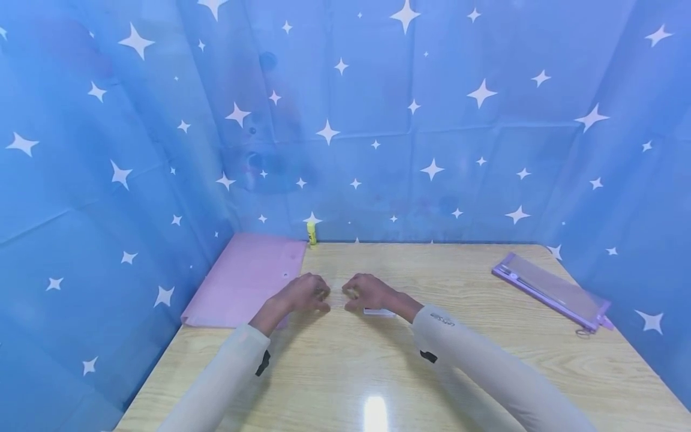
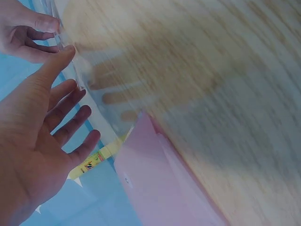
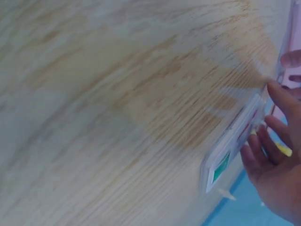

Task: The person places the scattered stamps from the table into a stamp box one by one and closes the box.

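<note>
Both hands meet over the middle of the table. Between them is a thin, clear plastic piece (image 1: 337, 299), whose exact kind is hard to make out. The left hand (image 1: 303, 293) pinches one end with thumb and forefinger; in the left wrist view its other fingers are loosely spread. From the opposite side, the right hand (image 1: 372, 292) pinches the plastic between thumb and fingers. Under the right hand lies a flat whitish, clear-edged case (image 3: 221, 162) with a green patch, partly hidden by that hand in the head view.
A pink folder (image 1: 251, 276) with a snap button lies left of the hands. The yellow glue stick (image 1: 311, 233) stands at the table's back edge. On the right is a purple-edged zip pouch (image 1: 550, 291). A starry blue curtain (image 1: 378, 150) surrounds the wooden table (image 1: 324, 372).
</note>
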A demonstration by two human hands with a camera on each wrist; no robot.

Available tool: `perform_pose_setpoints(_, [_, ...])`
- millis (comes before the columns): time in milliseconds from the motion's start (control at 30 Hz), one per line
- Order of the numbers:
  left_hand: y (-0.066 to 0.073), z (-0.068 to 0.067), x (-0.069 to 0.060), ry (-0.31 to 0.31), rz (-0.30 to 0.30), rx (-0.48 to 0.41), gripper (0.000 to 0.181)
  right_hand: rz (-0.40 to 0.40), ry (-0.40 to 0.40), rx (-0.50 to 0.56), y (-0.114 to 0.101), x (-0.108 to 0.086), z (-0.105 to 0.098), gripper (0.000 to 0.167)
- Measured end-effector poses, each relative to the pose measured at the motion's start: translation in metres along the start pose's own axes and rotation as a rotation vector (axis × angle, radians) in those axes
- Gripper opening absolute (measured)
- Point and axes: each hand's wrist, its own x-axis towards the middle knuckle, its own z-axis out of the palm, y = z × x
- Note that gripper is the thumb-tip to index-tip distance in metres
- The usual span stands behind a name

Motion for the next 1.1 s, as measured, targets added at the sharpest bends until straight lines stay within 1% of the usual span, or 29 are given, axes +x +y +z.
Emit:
perform_pose_setpoints(133, [0.003, -0.002, 0.002, 0.006, -0.014, -0.037, 0.049, -0.016, 0.023, 0.018, 0.001, -0.006, -0.005, 0.051])
perform_pose_setpoints(233, [0.006, -0.005, 0.004, 0.023, 0.008, -0.035, 0.049, -0.011, 0.04, 0.025, 0.002, -0.01, -0.011, 0.05])
perform_pose_setpoints(400, [0.013, -0.01, 0.01, 0.045, 0.048, -0.014, 0.048, -0.014, 0.055, 0.005, 0.003, -0.019, -0.023, 0.051])
perform_pose_setpoints(567, [0.022, -0.014, 0.017, 0.034, 0.047, -0.009, 0.05, -0.007, 0.066, 0.013, 0.003, -0.032, -0.034, 0.052])
perform_pose_setpoints(700, [0.031, -0.015, 0.023, 0.019, 0.049, 0.001, 0.05, -0.009, 0.076, -0.021, 0.007, -0.039, -0.039, 0.051])
perform_pose_setpoints(933, [0.046, -0.013, 0.033, 0.012, 0.07, 0.043, 0.051, 0.012, 0.081, -0.015, 0.013, -0.054, -0.047, 0.05])
perform_pose_setpoints(1100, [0.054, -0.01, 0.038, 0.003, 0.087, 0.036, 0.051, 0.038, 0.073, -0.006, 0.016, -0.064, -0.05, 0.05])
